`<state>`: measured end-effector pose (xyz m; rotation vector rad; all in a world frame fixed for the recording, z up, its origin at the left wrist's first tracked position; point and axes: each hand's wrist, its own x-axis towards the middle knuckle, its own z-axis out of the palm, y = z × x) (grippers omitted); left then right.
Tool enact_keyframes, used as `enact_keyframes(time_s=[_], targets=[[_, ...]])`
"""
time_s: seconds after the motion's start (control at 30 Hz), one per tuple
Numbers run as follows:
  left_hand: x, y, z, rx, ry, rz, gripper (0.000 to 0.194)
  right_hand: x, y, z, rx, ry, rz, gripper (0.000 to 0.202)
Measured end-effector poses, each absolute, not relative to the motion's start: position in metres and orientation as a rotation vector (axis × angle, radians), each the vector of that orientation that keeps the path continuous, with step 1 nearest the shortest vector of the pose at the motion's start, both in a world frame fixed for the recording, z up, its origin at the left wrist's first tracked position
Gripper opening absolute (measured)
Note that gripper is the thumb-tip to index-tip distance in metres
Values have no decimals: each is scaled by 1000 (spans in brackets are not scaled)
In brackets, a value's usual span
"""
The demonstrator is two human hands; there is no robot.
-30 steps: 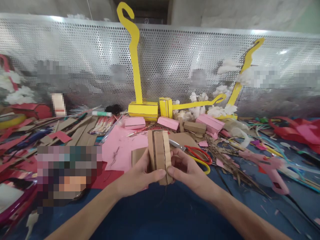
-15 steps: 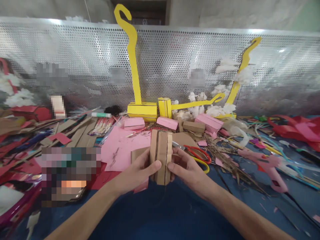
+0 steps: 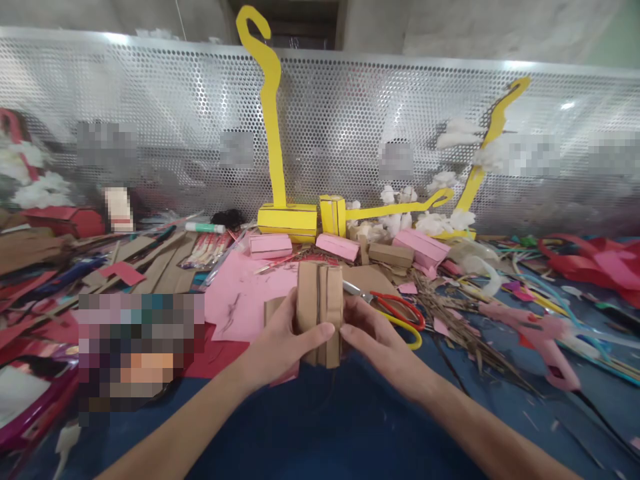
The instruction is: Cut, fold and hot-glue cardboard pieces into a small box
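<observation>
A small brown cardboard box (image 3: 320,293) with dark lines along its folds is held upright between my two hands, over the front of the blue table. My left hand (image 3: 283,340) grips its left side, thumb laid across the front face. On the right edge, my right hand (image 3: 375,333) closes with the thumb in front and fingers curled behind, partly hidden. Scissors (image 3: 397,310) with red and yellow handles lie just beyond my right hand. Behind the box are pink paper (image 3: 245,287) and a small brown cardboard piece (image 3: 273,307).
Yellow paper boxes (image 3: 287,220) with long hooked strips stand against the perforated metal panel (image 3: 330,113). Pink folded boxes (image 3: 420,245) sit before them. To the right lie a pink glue gun (image 3: 537,327), twigs (image 3: 480,353) and red ribbon (image 3: 595,260); cardboard strips (image 3: 165,260) fill the left.
The cardboard box has turned slightly in my hands, and my left thumb has slid a little to the right across its front. The camera view has shifted slightly.
</observation>
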<state>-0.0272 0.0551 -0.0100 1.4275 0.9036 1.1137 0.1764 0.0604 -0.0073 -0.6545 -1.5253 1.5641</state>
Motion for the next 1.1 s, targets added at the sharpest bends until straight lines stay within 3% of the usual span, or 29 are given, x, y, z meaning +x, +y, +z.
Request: enact_keyframes(time_s=[0.23, 0.73, 0.97, 1.1], targets=[[-24, 50, -2, 1449, 1039, 1096, 67, 174, 64, -12, -548, -1382, 1650, 29], [-22, 47, 0, 1630, 1083, 1078, 65, 173, 57, 1, -682, -1517, 1428, 34], [-25, 54, -5, 1558, 1077, 1121, 69, 178, 63, -5, -767, -1347, 1318, 27], [-26, 60, -11, 1453, 1075, 1162, 71, 182, 69, -3, -781, -1180, 1358, 12]])
